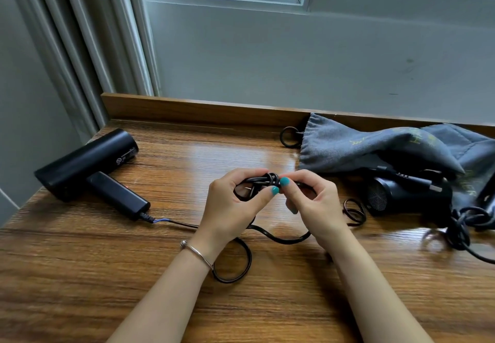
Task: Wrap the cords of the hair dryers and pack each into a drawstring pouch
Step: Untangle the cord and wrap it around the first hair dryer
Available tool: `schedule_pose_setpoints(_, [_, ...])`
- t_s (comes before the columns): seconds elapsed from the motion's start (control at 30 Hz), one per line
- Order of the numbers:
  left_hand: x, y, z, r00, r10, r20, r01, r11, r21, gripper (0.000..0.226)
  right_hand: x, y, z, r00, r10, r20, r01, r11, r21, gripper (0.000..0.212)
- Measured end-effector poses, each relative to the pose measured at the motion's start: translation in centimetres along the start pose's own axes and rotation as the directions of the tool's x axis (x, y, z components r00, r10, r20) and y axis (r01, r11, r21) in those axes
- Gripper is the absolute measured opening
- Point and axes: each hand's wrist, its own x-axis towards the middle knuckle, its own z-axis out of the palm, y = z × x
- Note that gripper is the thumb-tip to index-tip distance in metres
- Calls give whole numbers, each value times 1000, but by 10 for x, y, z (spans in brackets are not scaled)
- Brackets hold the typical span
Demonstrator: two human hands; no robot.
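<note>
1. A black power cord [270,182] is bunched into a small coil between two hands, held just above a wooden table [187,155].
2. The left hand [230,203] curls round the left side of the coil, thumb in front. The right hand [313,203] pinches the coil's right end between thumb and forefinger [284,182]; the nails are painted teal.
3. The coil's long axis runs left to right, from one hand across to the other. Both hands are equally close to it.
4. Below the fingers, the slack cord drops to the table, loops under the left wrist, then runs away left to the handle of a black hair dryer [88,165] lying on its side, well apart from the hands. At the handle the sheath is pulled back and a blue wire shows.
5. My judgement: the remaining slack lies toward the person, under the wrists, so further winding draws it up from there.
6. Right of the fingers lies a second black hair dryer [388,195], its cord loose, part-covered by a grey drawstring pouch [348,144] with dark rings on its string.
7. The pouch bears yellow lettering, too creased to read. A small label on the left dryer's barrel is also illegible.
8. A silver bangle [198,251] sits on the left wrist.
</note>
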Motion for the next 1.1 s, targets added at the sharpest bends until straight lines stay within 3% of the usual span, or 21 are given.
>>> schedule_pose_setpoints(0.13, [4,-2,-2,1000,2,-8,-2,995,98,31,4,4,2,986,164,37,-168,961,220,12])
schedule_pose_setpoints(0.3, [2,-3,1,999,4,33,-9,989,147,36,2,6,4,984,162,73,-174,962,209,15])
schedule_pose_setpoints(0.43, [2,-1,1,999,-43,19,41,995,89,34,1,7,6,970,197,143,-235,911,339,13])
schedule_pose_setpoints(0.7, [9,-2,-5,979,-181,-92,166,974,-154,33,4,-1,-4,997,81,-16,-80,997,15,16])
schedule_pose_setpoints(0.87, [9,0,-7,977,-183,-114,156,965,-211,34,5,2,-8,984,33,-173,-16,995,103,24])
schedule_pose_setpoints(1.1, [2,3,-1,992,-114,-58,104,983,-152,36,2,0,-3,997,63,-48,-54,984,172,30])
